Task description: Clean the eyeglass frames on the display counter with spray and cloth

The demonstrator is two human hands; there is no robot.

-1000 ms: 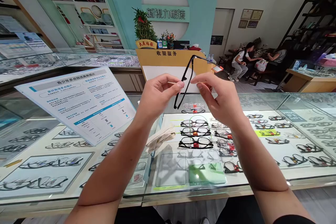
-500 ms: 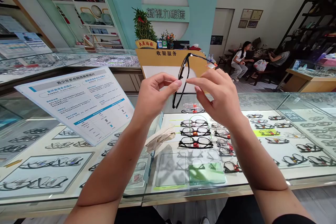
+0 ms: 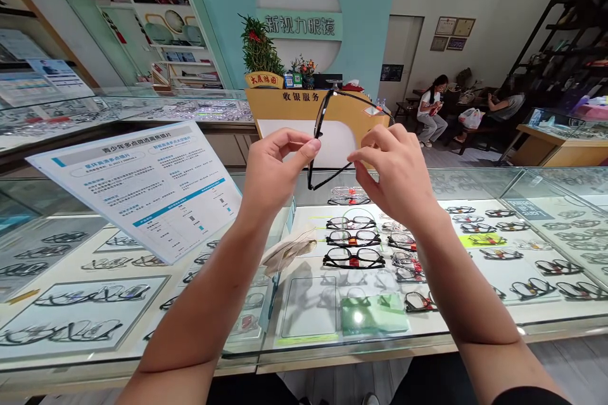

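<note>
Black glasses point(image 3: 321, 115) held up in both hands above the glass surface point(image 3: 311, 343).
Left grip point(image 3: 273, 168) pinches the front frame, thumb against fingers; right grip point(image 3: 399, 168) curled, fingertips at the lower temple's end, can't tell if pinching. Both temples unfolded, pointing right; small pale label point(image 3: 371, 111) on the upper one, unreadable. Below: 1 pale cloth point(image 3: 289, 253), 3 black frames point(image 3: 353, 238) in a column, 1 green rectangle point(image 3: 380, 323). Left: 1 tilted printed sheet point(image 3: 156, 193), title 青少年多点微透离焦镜片, small print too blurred. Behind: yellow front panel point(image 3: 270, 104) 收银服务, planter label point(image 3: 264, 80) 大展鸿图, wall sign point(image 3: 301, 25) 新视力眼镜; 4 framed certificates point(image 3: 464, 26), 2 seated people point(image 3: 431, 111).
</note>
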